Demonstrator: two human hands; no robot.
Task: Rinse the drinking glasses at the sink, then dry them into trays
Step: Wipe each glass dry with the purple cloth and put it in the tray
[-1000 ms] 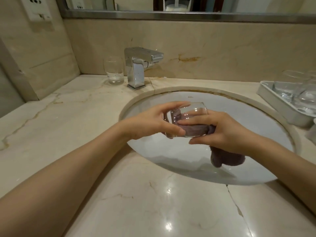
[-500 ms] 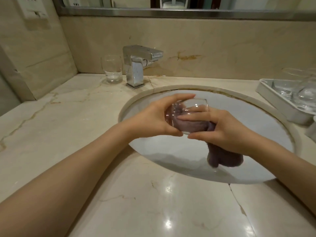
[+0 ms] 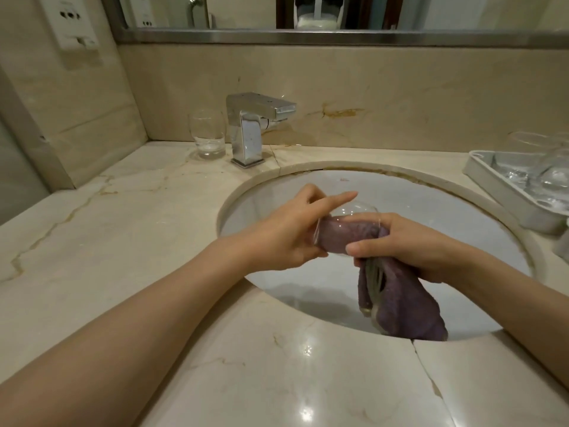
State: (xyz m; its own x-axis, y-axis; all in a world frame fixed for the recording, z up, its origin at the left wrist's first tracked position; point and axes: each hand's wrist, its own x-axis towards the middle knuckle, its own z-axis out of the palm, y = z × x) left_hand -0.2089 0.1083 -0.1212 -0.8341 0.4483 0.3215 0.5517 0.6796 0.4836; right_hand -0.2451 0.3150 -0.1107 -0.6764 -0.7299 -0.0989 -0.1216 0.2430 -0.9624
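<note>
Glass: we are holding a clear, rounded drinking glass (image 3: 348,224) on its side over the sink (image 3: 385,192), its base toward our left hand and its mouth toward our right; purple cloth is showing through its wall.
Cloth: a purple cloth (image 3: 403,306) is filling the glass, and its loose end is hanging down from under our right hand toward the sink's front edge.
Left hand: our left hand (image 3: 286,232) is gripping the base end of the glass, thumb underneath, forefinger stretching straight along the top.
Right hand: our right hand (image 3: 409,241) is curling its fingers around the cloth at the mouth of the glass, thumb lying across the rim.
Second glass: another glass (image 3: 207,134) is standing upright just left of the tap (image 3: 249,127).
Tray: a white tray (image 3: 505,192) at the right is holding more glasses.
</note>
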